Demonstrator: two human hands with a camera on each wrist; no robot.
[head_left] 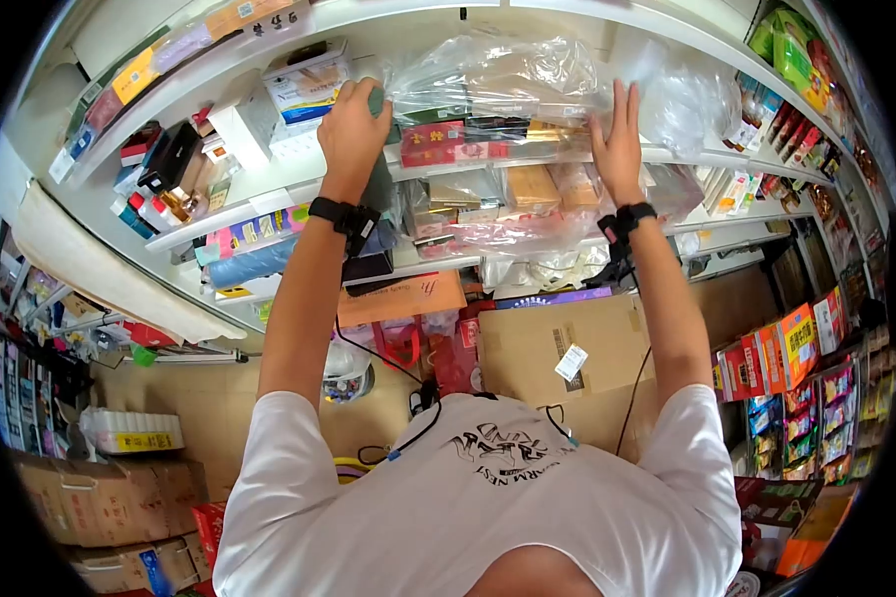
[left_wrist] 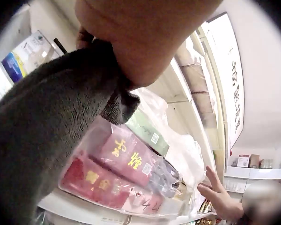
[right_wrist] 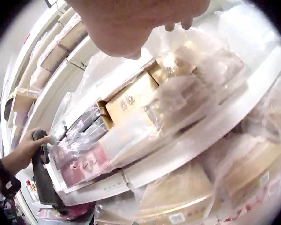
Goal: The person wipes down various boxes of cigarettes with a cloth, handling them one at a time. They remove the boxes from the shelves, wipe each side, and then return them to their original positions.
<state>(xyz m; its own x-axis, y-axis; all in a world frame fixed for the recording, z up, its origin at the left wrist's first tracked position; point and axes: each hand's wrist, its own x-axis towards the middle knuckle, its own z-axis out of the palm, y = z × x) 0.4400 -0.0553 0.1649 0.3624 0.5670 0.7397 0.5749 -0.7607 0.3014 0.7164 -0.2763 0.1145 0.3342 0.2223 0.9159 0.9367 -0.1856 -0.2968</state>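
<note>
My left hand (head_left: 353, 137) grips a dark grey-green cloth (head_left: 379, 189) at the left end of a row of boxes on the shelf. In the left wrist view the cloth (left_wrist: 42, 117) hangs down from the fingers in a long fold. My right hand (head_left: 619, 149) is at the row's right end, its fingers extended against a clear plastic bag (head_left: 508, 75). The plastic lies over red boxes (head_left: 433, 144) and, in the right wrist view, a gold box (right_wrist: 131, 99). Part of the right hand's fingers is out of that view.
White shelf edges (head_left: 269, 204) run above and below the boxes. Left of the cloth stands a white, blue and yellow box (head_left: 309, 85). More clear plastic (head_left: 687, 104) bunches at the right. A large cardboard box (head_left: 528, 348) lies below, beside a red bag (head_left: 396, 343).
</note>
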